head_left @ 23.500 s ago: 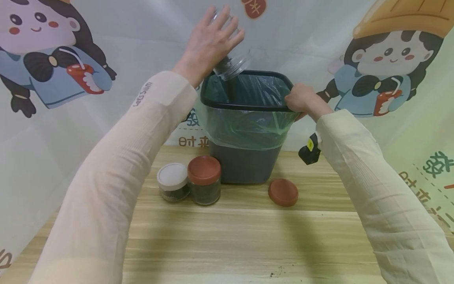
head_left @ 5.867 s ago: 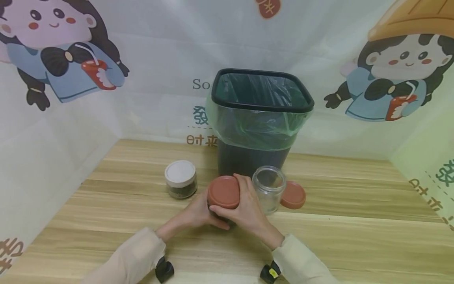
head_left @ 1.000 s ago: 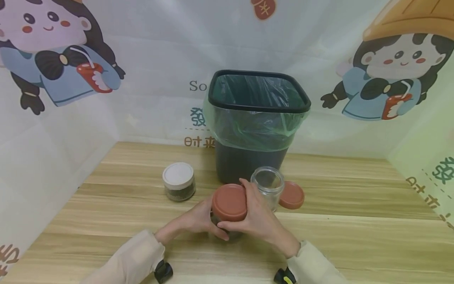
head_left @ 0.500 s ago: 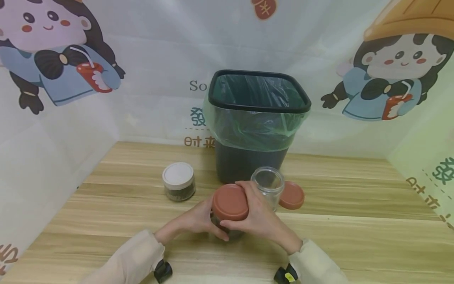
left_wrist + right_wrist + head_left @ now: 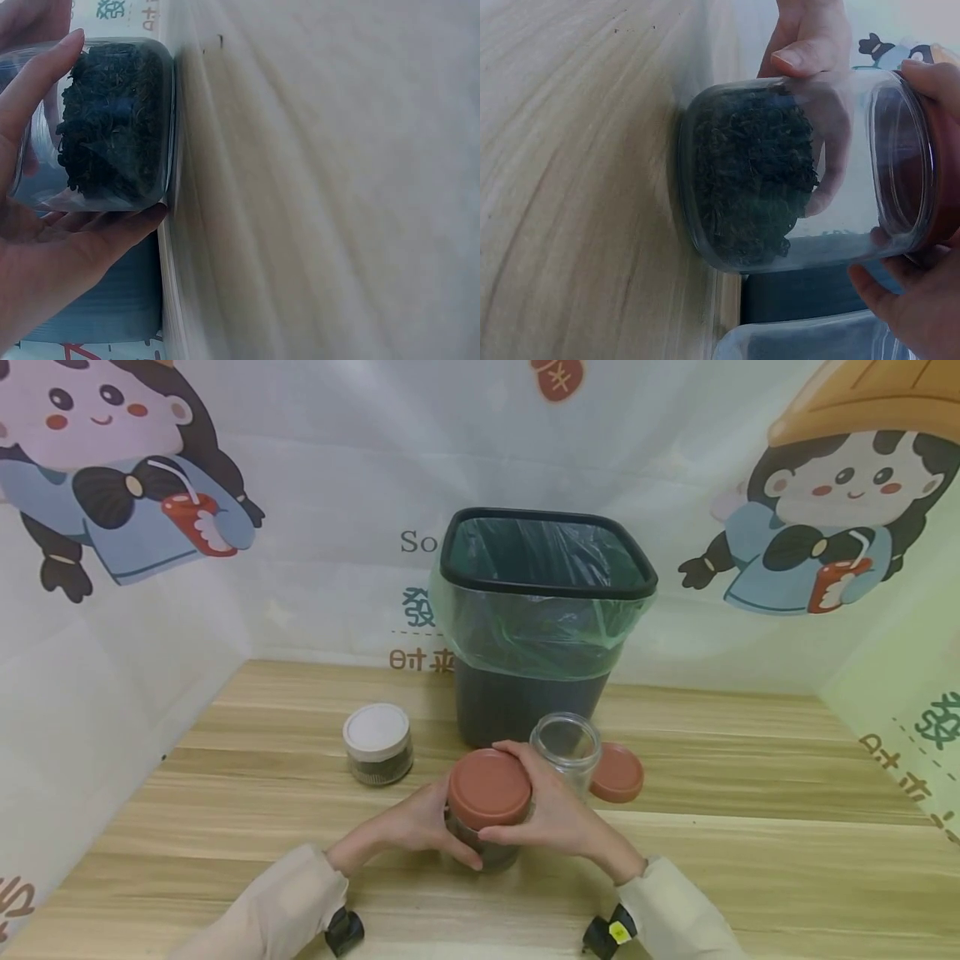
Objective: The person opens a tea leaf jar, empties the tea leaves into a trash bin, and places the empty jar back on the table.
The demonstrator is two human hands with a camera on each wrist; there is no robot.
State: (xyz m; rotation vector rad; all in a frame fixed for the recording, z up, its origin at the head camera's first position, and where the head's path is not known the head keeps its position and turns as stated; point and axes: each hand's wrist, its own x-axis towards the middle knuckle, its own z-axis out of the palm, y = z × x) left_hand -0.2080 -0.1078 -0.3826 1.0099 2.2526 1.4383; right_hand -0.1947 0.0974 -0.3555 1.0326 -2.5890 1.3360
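A clear glass jar (image 5: 495,852) with a reddish-brown lid (image 5: 489,787) stands upright on the table. Dark dried leaves, like loose tea (image 5: 750,180), fill roughly its lower half. My left hand (image 5: 412,822) grips the glass body, thumb in front; the left wrist view shows its fingers around the jar (image 5: 112,120). My right hand (image 5: 558,827) holds the lid from the right, fingers curled over its edge and thumb near the front. The lid sits on the jar's mouth. Just behind my right hand is an open clear jar (image 5: 576,770), its lower part partly hidden.
A second reddish-brown lid (image 5: 618,774) lies right of the open jar. To the left stands a short jar with a white lid (image 5: 378,732) and dark contents. Behind is a dark bin (image 5: 525,706) lined with a green bag (image 5: 540,635), against a printed cloth.
Earlier, my left hand tipped a jar over the bin while my right held its rim. Since then both hands have gone to the lidded jar. Lately my right hand shifts slightly rightward at the lid.
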